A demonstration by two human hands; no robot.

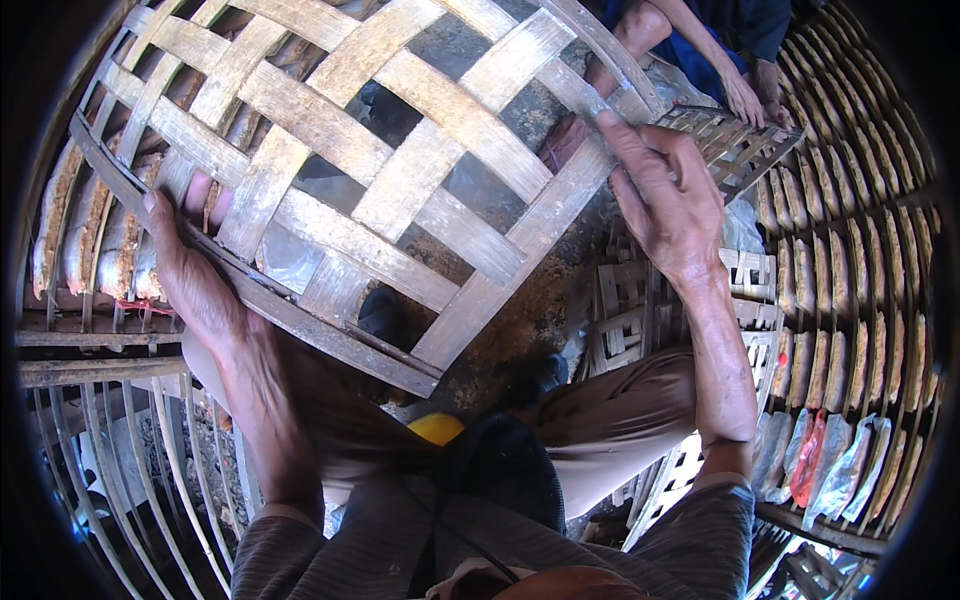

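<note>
A large panel of woven bamboo strips (400, 160) with wide square gaps and flat edge strips is held tilted above my lap. My left hand (200, 275) grips its left rim, with the thumb on the near side and fingertips showing through a gap. My right hand (672, 195) holds the panel's right edge, its forefinger stretched along the edge strip and its other fingers bent. The panel hides part of the floor and of what lies beyond it.
At the upper right another person's hands (745, 100) rest on a smaller woven panel (735, 150). Slatted racks (850, 240) curve along the right side, with plastic bags (835, 465) hanging there. More woven panels (620, 310) stand beside my right leg. A slatted frame (140, 470) is at the lower left.
</note>
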